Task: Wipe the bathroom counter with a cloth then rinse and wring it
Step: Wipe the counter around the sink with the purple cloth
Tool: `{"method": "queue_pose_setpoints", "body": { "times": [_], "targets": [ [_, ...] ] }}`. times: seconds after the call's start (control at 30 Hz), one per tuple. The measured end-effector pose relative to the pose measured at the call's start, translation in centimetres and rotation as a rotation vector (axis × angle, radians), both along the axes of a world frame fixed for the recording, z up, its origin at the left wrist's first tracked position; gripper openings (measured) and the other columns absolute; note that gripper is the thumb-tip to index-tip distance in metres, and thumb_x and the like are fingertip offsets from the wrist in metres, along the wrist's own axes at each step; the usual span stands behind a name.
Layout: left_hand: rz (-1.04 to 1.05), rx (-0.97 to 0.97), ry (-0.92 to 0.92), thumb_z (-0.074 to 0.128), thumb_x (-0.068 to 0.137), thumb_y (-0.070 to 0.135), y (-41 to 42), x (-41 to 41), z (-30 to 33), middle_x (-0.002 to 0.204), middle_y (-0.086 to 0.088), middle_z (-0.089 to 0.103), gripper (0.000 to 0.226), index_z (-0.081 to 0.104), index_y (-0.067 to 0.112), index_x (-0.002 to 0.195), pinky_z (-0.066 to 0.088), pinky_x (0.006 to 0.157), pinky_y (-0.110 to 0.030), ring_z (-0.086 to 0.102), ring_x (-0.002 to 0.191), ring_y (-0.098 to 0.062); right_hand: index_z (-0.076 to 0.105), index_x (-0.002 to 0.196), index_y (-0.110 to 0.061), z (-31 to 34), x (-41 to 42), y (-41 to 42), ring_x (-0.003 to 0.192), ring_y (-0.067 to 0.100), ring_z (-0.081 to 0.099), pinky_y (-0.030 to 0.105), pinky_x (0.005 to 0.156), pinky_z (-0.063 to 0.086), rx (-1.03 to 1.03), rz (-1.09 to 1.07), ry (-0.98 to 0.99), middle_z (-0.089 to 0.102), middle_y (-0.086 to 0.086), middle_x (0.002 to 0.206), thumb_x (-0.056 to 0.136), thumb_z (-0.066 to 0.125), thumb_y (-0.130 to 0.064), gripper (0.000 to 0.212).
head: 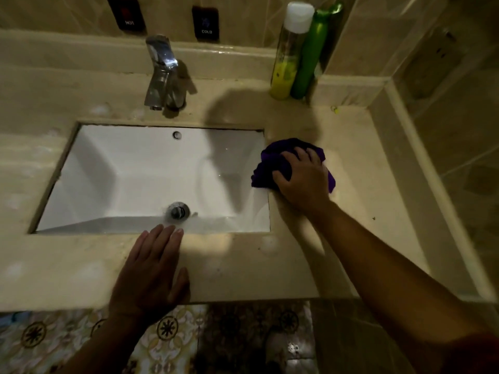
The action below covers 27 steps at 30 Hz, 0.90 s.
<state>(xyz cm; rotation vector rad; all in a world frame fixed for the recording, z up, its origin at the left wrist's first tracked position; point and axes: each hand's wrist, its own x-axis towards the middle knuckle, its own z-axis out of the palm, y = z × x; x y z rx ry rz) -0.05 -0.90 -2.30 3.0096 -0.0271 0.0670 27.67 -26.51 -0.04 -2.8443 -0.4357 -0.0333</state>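
R hand (302, 179) on cloth (272, 164); bottles (297, 49) behind.

Your right hand (302, 179) covers the middle of the purple cloth (272, 160), so you cannot see how it is folded there. The green bottle (310, 58) stands partly behind the clear bottle (289, 52). Both forearms run off the bottom edge. The small yellow speck (335, 109) is too small to identify.
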Motion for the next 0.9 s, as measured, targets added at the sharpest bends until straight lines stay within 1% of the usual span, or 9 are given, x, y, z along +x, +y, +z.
{"method": "queue_pose_setpoints", "body": {
  "times": [0.03, 0.1, 0.27, 0.4, 0.57, 0.7, 0.8, 0.9],
  "targets": [
    [-0.005, -0.007, -0.006, 0.044, 0.092, 0.041, 0.1, 0.0, -0.1, 0.149, -0.025, 0.050, 0.070, 0.050, -0.003, 0.146, 0.033, 0.117, -0.061, 0.045, 0.140, -0.046, 0.050, 0.141, -0.028, -0.3, -0.5, -0.1, 0.144, 0.033, 0.032, 0.060, 0.115, 0.027, -0.021, 0.007, -0.001, 0.045, 0.006, 0.152, 0.089, 0.049, -0.058, 0.060],
    [-0.001, -0.020, -0.011, 0.045, 0.092, 0.042, 0.1, 0.0, -0.3, 0.149, -0.025, 0.050, 0.070, 0.050, -0.003, 0.146, 0.035, 0.116, -0.063, 0.046, 0.140, -0.046, 0.046, 0.145, -0.030, -0.5, -0.4, 0.2, 0.148, 0.034, 0.024, 0.062, 0.117, 0.019, -0.036, -0.012, 0.017, 0.039, 0.007, 0.156, 0.091, 0.049, -0.060, 0.062],
    [0.004, -0.018, -0.032, 0.045, 0.090, 0.041, 0.1, 0.2, -0.3, 0.147, -0.025, 0.053, 0.070, 0.054, -0.004, 0.143, 0.036, 0.114, -0.063, 0.047, 0.138, -0.047, 0.038, 0.150, -0.034, 0.1, 2.0, 1.8, 0.153, 0.034, 0.014, 0.063, 0.120, 0.011, -0.048, -0.082, 0.088, 0.029, 0.007, 0.162, 0.094, 0.047, -0.061, 0.063],
    [0.008, -0.027, -0.035, 0.046, 0.091, 0.041, 0.1, 0.0, -0.4, 0.148, -0.024, 0.052, 0.069, 0.053, -0.003, 0.143, 0.035, 0.115, -0.063, 0.046, 0.140, -0.045, 0.037, 0.151, -0.034, 0.4, 2.6, 2.5, 0.153, 0.034, 0.013, 0.064, 0.119, 0.011, -0.060, -0.117, 0.106, 0.028, 0.007, 0.163, 0.095, 0.045, -0.059, 0.062],
    [0.014, -0.029, -0.037, 0.045, 0.091, 0.042, 0.1, 0.0, -0.4, 0.147, -0.025, 0.053, 0.069, 0.053, -0.003, 0.143, 0.035, 0.115, -0.062, 0.047, 0.139, -0.046, 0.038, 0.150, -0.034, 0.6, 2.5, 2.3, 0.153, 0.032, 0.015, 0.062, 0.120, 0.014, -0.066, -0.111, 0.119, 0.030, 0.006, 0.162, 0.096, 0.046, -0.058, 0.060],
    [0.008, -0.030, -0.030, 0.044, 0.092, 0.042, 0.1, 0.0, -0.3, 0.147, -0.025, 0.052, 0.070, 0.052, -0.004, 0.144, 0.033, 0.117, -0.061, 0.047, 0.139, -0.046, 0.043, 0.148, -0.032, 0.8, 0.6, 1.7, 0.150, 0.032, 0.022, 0.060, 0.118, 0.022, -0.063, -0.116, 0.104, 0.036, 0.005, 0.159, 0.097, 0.049, -0.054, 0.056],
    [0.012, -0.029, 0.001, 0.043, 0.093, 0.043, 0.2, 0.2, -0.2, 0.147, -0.026, 0.051, 0.070, 0.051, -0.004, 0.145, 0.034, 0.117, -0.062, 0.046, 0.139, -0.047, 0.048, 0.144, -0.030, 0.2, -2.6, 0.3, 0.147, 0.030, 0.028, 0.058, 0.116, 0.027, -0.050, -0.119, 0.046, 0.041, 0.003, 0.155, 0.096, 0.050, -0.052, 0.053],
    [0.026, -0.028, -0.002, 0.043, 0.092, 0.043, 0.1, 0.0, -0.2, 0.147, -0.026, 0.052, 0.071, 0.051, -0.004, 0.145, 0.032, 0.119, -0.060, 0.045, 0.140, -0.046, 0.047, 0.144, -0.030, -0.5, -4.2, -0.4, 0.150, 0.029, 0.024, 0.058, 0.119, 0.022, -0.051, -0.114, 0.011, 0.039, 0.002, 0.157, 0.096, 0.048, -0.053, 0.054]
  ]
}}
